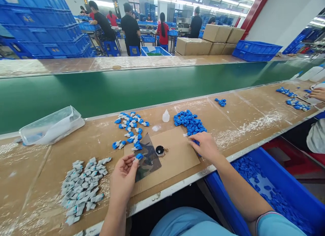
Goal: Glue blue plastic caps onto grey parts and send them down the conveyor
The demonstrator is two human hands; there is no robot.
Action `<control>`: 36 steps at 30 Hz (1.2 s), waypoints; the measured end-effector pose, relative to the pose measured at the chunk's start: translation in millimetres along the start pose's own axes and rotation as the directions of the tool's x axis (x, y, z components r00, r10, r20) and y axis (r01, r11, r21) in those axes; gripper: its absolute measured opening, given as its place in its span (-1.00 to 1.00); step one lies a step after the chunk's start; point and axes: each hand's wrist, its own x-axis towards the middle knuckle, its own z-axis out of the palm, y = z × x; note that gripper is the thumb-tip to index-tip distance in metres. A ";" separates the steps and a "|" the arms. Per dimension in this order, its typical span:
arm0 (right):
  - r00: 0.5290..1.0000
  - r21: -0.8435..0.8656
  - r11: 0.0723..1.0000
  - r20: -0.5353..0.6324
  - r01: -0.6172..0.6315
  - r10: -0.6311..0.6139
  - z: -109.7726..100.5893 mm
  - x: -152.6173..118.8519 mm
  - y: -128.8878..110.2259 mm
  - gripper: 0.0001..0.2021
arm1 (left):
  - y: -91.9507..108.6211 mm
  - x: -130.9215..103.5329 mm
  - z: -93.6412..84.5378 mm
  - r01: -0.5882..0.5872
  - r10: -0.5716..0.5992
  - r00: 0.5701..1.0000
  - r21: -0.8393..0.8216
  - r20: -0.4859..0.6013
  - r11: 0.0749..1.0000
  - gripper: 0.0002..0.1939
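My left hand (124, 173) pinches a small blue-and-grey piece (139, 156) between thumb and fingers, over a dark plastic sheet (149, 156). My right hand (205, 146) is at the near edge of a pile of small blue parts (190, 122), its fingertips drawn together. What they hold, if anything, is hidden. Between my hands, a small round cup of dark liquid (159, 150) sits on a flat cardboard piece (175, 161). Joined blue-and-grey pieces (130, 126) lie beyond my left hand. A heap of grey pieces (83, 187) is to its left.
A white dropper bottle (166, 116) stands behind the cup. A clear plastic bin (53, 126) lies at the left, beside the green conveyor belt (152, 83). A blue crate (291, 195) of blue parts is below the table edge. A co-worker's hand (317, 93) appears far right.
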 end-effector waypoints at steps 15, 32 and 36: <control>0.960 -0.073 0.957 0.050 0.280 -0.277 12.0 -0.7 29.9 -0.73 | 3.4 29.1 -38.5 -0.253 0.461 0.874 0.666 -0.154 0.702 -0.77; 0.977 0.289 0.935 -0.020 0.207 -0.210 12.1 3.4 4.0 -0.79 | 18.7 27.8 -47.3 -0.193 0.410 0.908 0.781 -0.087 0.594 -0.85; 0.983 0.463 0.869 -0.034 0.173 -0.178 19.4 2.4 -16.8 -0.80 | 9.3 3.3 -25.6 -0.257 0.296 0.954 0.368 -0.053 0.894 -0.75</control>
